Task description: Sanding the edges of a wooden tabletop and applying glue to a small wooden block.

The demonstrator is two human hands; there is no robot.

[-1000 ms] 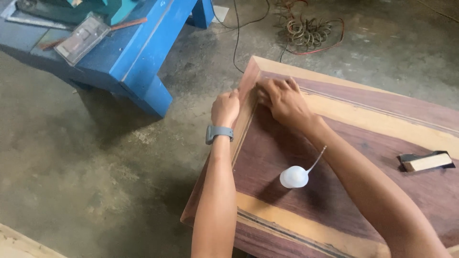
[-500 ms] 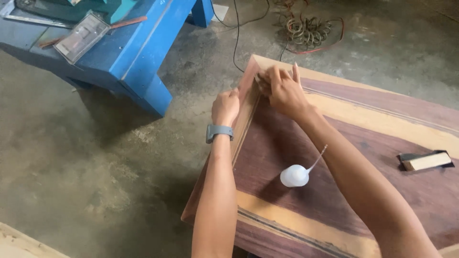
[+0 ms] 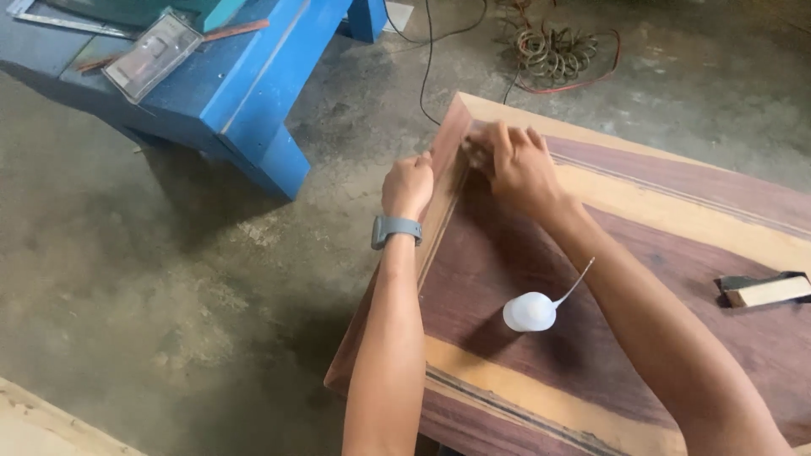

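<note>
At the far left we see a blue bench (image 3: 253,93) on the concrete floor (image 3: 127,295), with a clear flat plastic case (image 3: 154,54) lying on top of it. Further right, a tangle of cable (image 3: 553,55) lies on the floor beyond the work.

Our left hand (image 3: 408,186), a grey watch (image 3: 395,229) on its wrist, is curled against the outer face of the thin wooden edge strip (image 3: 439,198) that runs along the left side of the wooden panel (image 3: 642,253); its fingers are folded in close, pressing on the strip rather than gripping around it. Just to its right, our right hand (image 3: 517,165) lies palm down on the surface of the panel near the far corner, its fingers (image 3: 498,139) spread a little and pushing on the strip's top edge from the inner side. The strip thus sits between both hands, touching each.

Nearer to us on the dark reddish surface, a small white squeeze bottle (image 3: 530,311) with a long thin nozzle lies on its side, well apart from the hands. At the far right a pale wooden block wrapped in dark sheet (image 3: 767,290) rests on the panel
</note>
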